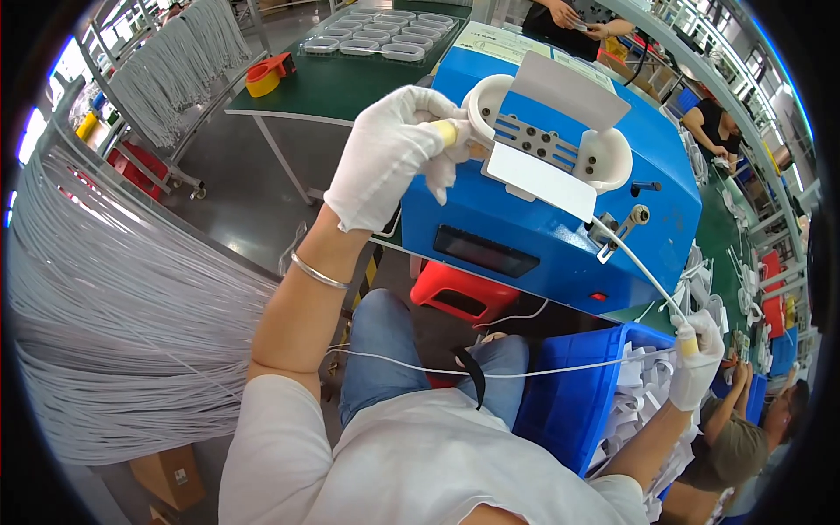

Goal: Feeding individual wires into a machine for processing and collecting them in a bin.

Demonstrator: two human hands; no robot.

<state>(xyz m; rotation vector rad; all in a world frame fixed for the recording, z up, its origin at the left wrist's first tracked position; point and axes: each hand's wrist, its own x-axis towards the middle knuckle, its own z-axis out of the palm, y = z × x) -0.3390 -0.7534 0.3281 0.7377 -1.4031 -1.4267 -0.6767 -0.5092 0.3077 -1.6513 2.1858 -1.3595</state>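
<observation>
My left hand (398,149), in a white glove with a yellow finger cover, is at the left white rounded holder (486,98) on top of a blue machine (551,219). Its fingers are curled together, and whatever they pinch is hidden. Two white flaps stand at the holders, one raised (573,87) and one low in front (541,182). At the lower right, my right hand (697,363), gloved the same way, is closed on a white cable (643,267). This cable stretches up to a metal guide (617,229) on the machine's front; another length crosses my lap.
A large bundle of white cables (131,324) hangs at left. Below my right hand stands a blue bin (560,398) with white coils. A red stool (459,293) is under the machine. Clear trays (381,37) and a yellow-and-red tape dispenser (269,74) lie on the green table. People work at right.
</observation>
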